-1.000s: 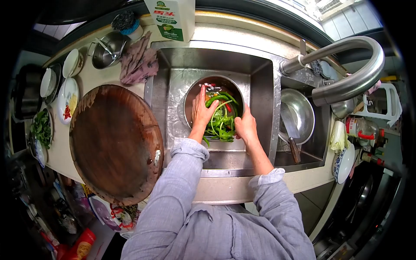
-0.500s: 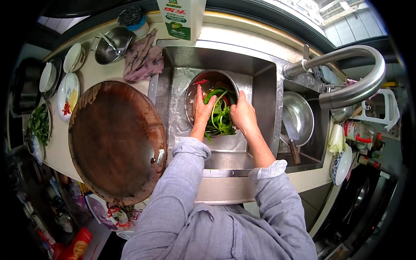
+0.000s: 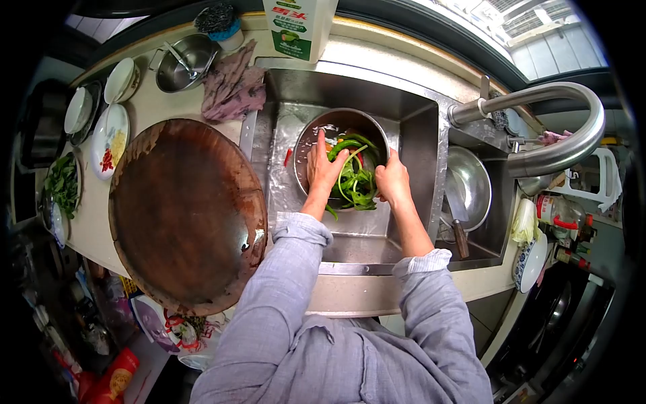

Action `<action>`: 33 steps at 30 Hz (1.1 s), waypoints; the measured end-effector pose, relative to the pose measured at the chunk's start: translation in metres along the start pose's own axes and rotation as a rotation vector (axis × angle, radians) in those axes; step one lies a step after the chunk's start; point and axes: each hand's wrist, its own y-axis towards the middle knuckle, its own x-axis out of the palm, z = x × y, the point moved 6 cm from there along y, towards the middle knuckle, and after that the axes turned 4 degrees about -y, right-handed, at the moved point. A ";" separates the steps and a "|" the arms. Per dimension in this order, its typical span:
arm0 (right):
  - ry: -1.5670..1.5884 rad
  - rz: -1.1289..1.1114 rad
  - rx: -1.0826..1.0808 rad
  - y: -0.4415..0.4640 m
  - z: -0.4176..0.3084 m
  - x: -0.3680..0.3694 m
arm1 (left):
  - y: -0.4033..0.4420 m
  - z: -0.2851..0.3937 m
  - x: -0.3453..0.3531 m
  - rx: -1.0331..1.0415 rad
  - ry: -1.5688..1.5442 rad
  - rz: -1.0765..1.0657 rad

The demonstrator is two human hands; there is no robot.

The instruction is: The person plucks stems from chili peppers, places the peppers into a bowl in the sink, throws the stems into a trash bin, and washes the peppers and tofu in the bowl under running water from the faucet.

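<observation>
A metal pot [image 3: 304,138] sits in the left basin of the steel sink [image 3: 417,135]. Green leafy stems [image 3: 358,185] and long green peppers [image 3: 346,145] lie in it, with a bit of red showing among them. My left hand [image 3: 324,168] reaches over the pot's left side, fingers stretched and thumb apart, against the greens. On the right, my right hand [image 3: 393,179] is closed around the pot's rim; its fingertips are partly hidden. A small red chili piece [image 3: 288,157] lies on the basin floor, left of the pot.
Left of the sink rests a large round wooden chopping board [image 3: 188,215]. The right basin holds a metal bowl [image 3: 474,175] with a knife [image 3: 457,222] across it. A curved faucet [image 3: 565,128] arches over that side. A crumpled cloth [image 3: 234,87] lies at the sink's corner.
The red chili piece has gone from inside the pot's upper left to the basin floor. My left hand's fingers have shifted slightly inside the pot. The view has turned a little.
</observation>
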 end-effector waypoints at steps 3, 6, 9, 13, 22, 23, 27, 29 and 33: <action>0.059 -0.005 0.025 -0.003 0.007 0.000 | -0.006 0.010 -0.003 0.074 0.102 0.093; 0.126 0.000 0.045 -0.005 0.018 0.002 | -0.017 0.029 -0.018 0.139 0.195 0.279; 0.206 -0.021 0.070 -0.002 0.034 0.007 | -0.017 0.029 -0.050 0.091 -0.012 0.530; 0.276 -0.034 0.108 0.001 0.061 0.016 | -0.010 -0.022 -0.078 -0.290 0.148 0.683; 0.305 -0.054 0.125 -0.006 0.087 0.003 | 0.005 -0.048 -0.052 -0.241 0.464 0.358; 0.303 -0.060 0.127 -0.006 0.088 0.005 | 0.003 -0.039 -0.054 -0.172 0.381 0.424; 0.304 -0.063 0.116 -0.014 0.077 0.002 | -0.011 0.023 -0.049 0.186 0.111 0.397; 0.284 -0.044 0.099 -0.019 0.067 0.000 | -0.017 0.038 -0.027 0.350 0.091 0.239; 0.092 0.022 -0.016 -0.025 0.041 -0.009 | -0.027 0.001 0.015 0.096 -0.045 0.079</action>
